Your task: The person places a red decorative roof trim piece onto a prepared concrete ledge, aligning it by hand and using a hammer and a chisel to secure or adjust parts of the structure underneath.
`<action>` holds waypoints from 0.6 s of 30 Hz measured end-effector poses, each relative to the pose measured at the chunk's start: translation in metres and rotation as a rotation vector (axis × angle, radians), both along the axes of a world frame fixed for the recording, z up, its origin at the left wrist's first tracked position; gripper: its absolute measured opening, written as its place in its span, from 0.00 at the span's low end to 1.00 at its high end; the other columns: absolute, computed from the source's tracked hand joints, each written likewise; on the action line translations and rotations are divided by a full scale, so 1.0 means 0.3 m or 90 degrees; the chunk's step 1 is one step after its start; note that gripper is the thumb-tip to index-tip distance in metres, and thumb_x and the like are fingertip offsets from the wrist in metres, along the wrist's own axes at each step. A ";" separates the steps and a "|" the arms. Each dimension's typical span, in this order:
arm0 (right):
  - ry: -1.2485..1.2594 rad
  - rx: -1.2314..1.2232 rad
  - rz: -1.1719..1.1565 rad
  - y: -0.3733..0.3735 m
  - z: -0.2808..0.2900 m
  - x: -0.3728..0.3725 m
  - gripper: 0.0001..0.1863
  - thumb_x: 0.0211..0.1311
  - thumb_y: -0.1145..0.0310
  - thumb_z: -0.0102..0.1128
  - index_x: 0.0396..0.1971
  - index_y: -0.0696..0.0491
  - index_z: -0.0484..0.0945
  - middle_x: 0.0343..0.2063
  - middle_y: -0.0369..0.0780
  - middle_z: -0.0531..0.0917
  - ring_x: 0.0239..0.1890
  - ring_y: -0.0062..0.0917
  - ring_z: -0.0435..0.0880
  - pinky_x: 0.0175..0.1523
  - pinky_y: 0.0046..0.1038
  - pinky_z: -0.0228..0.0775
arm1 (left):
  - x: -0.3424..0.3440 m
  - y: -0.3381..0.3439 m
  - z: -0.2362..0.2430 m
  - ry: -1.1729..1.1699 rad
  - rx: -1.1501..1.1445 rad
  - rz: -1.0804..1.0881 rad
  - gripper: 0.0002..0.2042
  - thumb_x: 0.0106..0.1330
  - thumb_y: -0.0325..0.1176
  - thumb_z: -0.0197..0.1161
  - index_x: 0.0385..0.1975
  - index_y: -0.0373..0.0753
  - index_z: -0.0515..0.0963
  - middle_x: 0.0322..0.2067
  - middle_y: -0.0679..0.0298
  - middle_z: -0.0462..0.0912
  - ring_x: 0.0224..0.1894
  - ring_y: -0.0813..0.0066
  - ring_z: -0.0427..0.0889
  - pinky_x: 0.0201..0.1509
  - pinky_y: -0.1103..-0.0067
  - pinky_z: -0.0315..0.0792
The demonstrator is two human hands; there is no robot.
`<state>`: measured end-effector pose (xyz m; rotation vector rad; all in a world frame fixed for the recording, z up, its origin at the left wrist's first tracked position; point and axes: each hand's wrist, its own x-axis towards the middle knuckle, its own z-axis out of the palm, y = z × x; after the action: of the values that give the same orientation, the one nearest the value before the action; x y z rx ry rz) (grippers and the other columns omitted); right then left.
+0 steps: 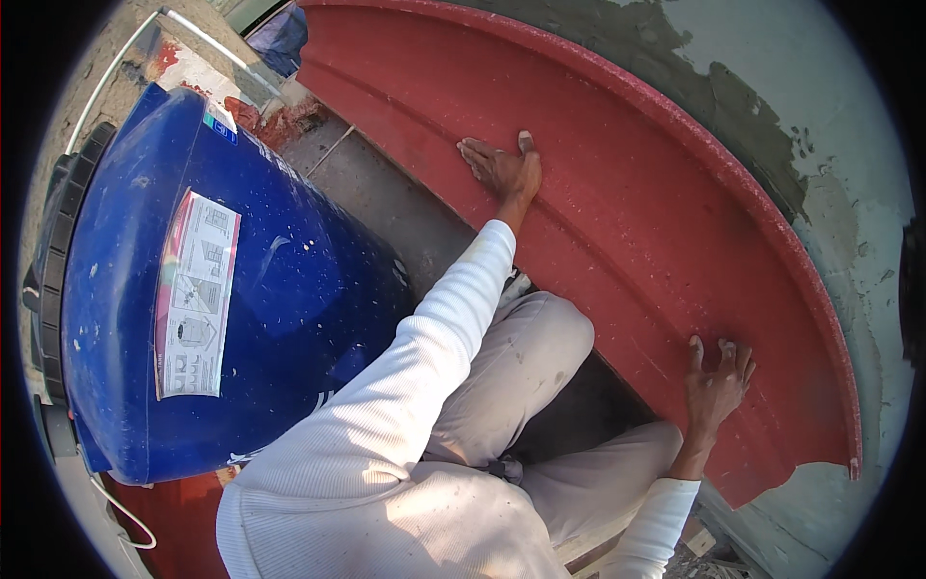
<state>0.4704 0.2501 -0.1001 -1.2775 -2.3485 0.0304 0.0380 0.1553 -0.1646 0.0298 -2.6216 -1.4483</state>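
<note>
A long red sheet (617, 241) with a raised ridge and a chipped outer edge lies tilted in front of my knees, against the grey wall. My left hand (506, 172) rests on its upper middle part, palm down, with the thumb spread from the fingers. Farther right and nearer to me, my right hand (716, 381) presses on the lower right part of the sheet, fingers apart. Neither hand is wrapped round anything. The sheet's underside is hidden.
A big blue tank (289, 261) with a black lid (68, 261) and a printed label (198, 294) stands close on my left. The plastered wall (849, 193) has darker wet-looking patches. A white pipe (217, 48) bends behind the tank. Wood scraps (699, 540) lie at lower right.
</note>
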 end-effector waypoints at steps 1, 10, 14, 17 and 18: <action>-0.001 -0.022 0.034 0.006 0.000 0.010 0.23 0.62 0.56 0.76 0.45 0.61 0.86 0.51 0.43 0.83 0.55 0.50 0.81 0.57 0.54 0.74 | 0.002 -0.005 -0.002 -0.002 0.001 0.002 0.57 0.72 0.58 0.60 0.78 0.20 0.30 0.81 0.34 0.29 0.85 0.42 0.31 0.86 0.55 0.37; 0.249 0.329 0.127 0.075 0.227 0.134 0.16 0.64 0.75 0.76 0.51 0.56 0.87 0.52 0.45 0.85 0.54 0.40 0.85 0.55 0.44 0.79 | 0.005 -0.009 0.019 0.000 -0.004 -0.005 0.57 0.72 0.56 0.61 0.78 0.18 0.31 0.81 0.32 0.30 0.85 0.40 0.33 0.87 0.55 0.38; 0.241 0.578 0.061 0.172 0.384 0.179 0.20 0.60 0.71 0.81 0.52 0.54 0.87 0.51 0.42 0.86 0.54 0.37 0.85 0.57 0.42 0.79 | 0.005 -0.012 0.025 -0.012 -0.009 -0.010 0.58 0.71 0.57 0.62 0.78 0.18 0.31 0.81 0.32 0.30 0.85 0.39 0.33 0.86 0.55 0.39; 0.180 0.513 0.030 0.211 0.417 0.175 0.21 0.59 0.69 0.82 0.51 0.54 0.87 0.49 0.41 0.86 0.53 0.37 0.85 0.57 0.42 0.77 | 0.009 -0.023 0.017 -0.015 -0.003 -0.021 0.58 0.71 0.58 0.62 0.78 0.19 0.30 0.81 0.32 0.30 0.85 0.40 0.33 0.86 0.55 0.38; 0.184 0.518 0.026 0.221 0.422 0.172 0.21 0.59 0.69 0.82 0.51 0.54 0.87 0.49 0.41 0.86 0.53 0.37 0.85 0.57 0.42 0.77 | 0.009 -0.028 0.015 -0.022 -0.001 -0.028 0.58 0.71 0.58 0.62 0.78 0.19 0.30 0.81 0.32 0.29 0.85 0.40 0.32 0.86 0.55 0.38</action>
<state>0.5220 0.3163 0.0264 -0.7501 -1.8203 -0.6185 0.0406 0.1469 -0.1599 -0.0035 -2.6673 -1.4729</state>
